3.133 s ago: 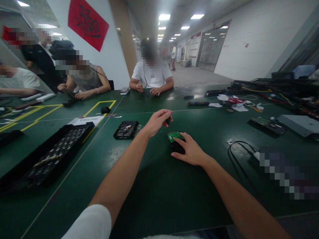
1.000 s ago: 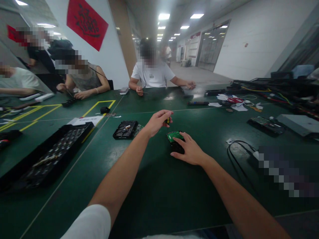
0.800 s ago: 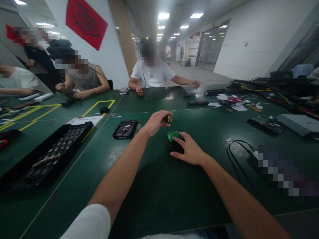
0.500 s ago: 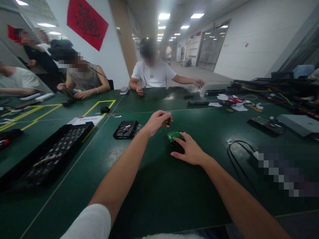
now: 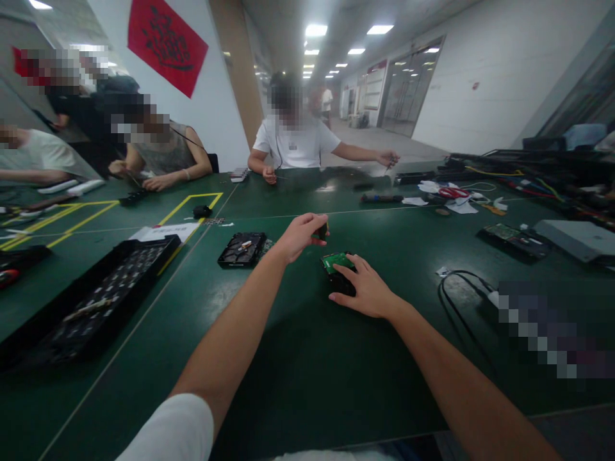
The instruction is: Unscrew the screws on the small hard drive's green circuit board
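Note:
In front of me a hard drive (image 5: 337, 261) with a green circuit board facing up lies on the green table. My right hand (image 5: 368, 288) grips it from the right, thumb at the near side and fingers over the board and far edge. Just beyond the drive, my left hand (image 5: 303, 235) is raised with its fingers pinched round a short black-and-yellow handle-like piece (image 5: 323, 232). Its lower end cannot be made out. To the left, a black square part (image 5: 242, 249) with a small light piece on top lies beside some small metal bits.
A long black tray (image 5: 103, 301) stands at left. At right are a black cable (image 5: 461, 274), another circuit-board device (image 5: 513, 242), a grey box (image 5: 574, 238) and heaped wires. Across the table a person (image 5: 294, 144) works; others sit at left.
The piece in my left hand has turned slightly, showing its dark side more. My right hand and the hard drive stay put.

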A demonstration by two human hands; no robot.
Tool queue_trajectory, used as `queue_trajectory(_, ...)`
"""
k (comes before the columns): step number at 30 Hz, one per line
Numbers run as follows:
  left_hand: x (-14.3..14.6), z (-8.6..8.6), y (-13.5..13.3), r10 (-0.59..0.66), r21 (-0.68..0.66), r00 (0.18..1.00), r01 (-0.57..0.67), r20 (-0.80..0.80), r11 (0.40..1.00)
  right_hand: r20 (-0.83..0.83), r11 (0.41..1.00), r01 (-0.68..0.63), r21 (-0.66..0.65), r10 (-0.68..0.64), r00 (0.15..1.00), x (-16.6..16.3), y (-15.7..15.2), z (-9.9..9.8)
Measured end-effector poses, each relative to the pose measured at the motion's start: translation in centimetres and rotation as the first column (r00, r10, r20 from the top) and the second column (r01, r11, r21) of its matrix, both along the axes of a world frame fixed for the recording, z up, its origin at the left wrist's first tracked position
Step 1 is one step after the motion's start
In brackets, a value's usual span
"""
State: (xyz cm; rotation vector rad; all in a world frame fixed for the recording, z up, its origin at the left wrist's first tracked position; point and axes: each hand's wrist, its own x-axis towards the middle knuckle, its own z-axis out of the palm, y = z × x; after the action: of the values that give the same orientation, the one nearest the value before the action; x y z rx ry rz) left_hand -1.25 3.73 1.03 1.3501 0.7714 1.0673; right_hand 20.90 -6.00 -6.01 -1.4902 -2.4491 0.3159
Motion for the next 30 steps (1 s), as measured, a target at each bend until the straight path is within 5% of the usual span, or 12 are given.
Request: queue_trajectory(30, 0.24, -0.32, -0.17, -0.065, -0.014, 0.997, 0.066, 0.035, 0.998, 0.008, 1.0, -0.004, -0.001, 0.004, 1.0, -0.16, -0.09, 0.45)
